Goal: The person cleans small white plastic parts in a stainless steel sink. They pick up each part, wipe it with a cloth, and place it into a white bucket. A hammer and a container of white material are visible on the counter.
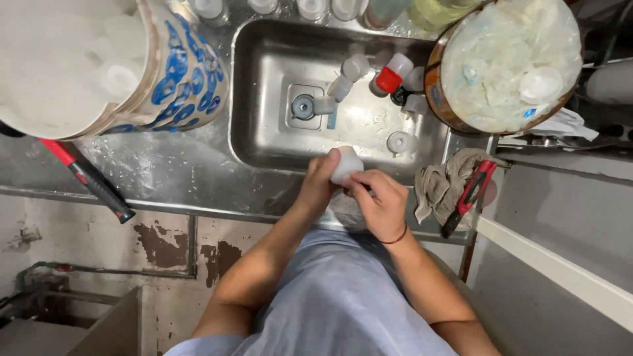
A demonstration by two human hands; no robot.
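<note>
- A stainless steel sink (264, 99) fills the upper middle of the view, its wet counter running to both sides; the person stands at its front edge, looking straight down.
- A large blue-and-white patterned tub (178, 72) sits on the counter at the left, piled with pale, translucent plastic pieces.
- A brown-rimmed basket (438, 99) sits at the right, heaped with similar clear plastic.
- A grey rag (438, 188) lies bunched on the counter's right corner, with a red-handled tool (471, 194) resting across it.
- Another red-and-black tool handle (86, 175) slants across the counter at the left.
- Several small white bottles (349, 76) lie loose in the sink basin near the drain, one with a red cap (389, 79).
- The left hand (320, 184) is curled around a small white bottle (345, 165), held over the sink's front edge.
- The right hand (379, 201) is closed at the bottle's lower end, fingertips pinching there; what exactly they grip is hidden.
- The step in hand appears to be working something off or onto the bottle by hand; the next move likely needs a firm left-hand hold while the right twists or pulls.
</note>
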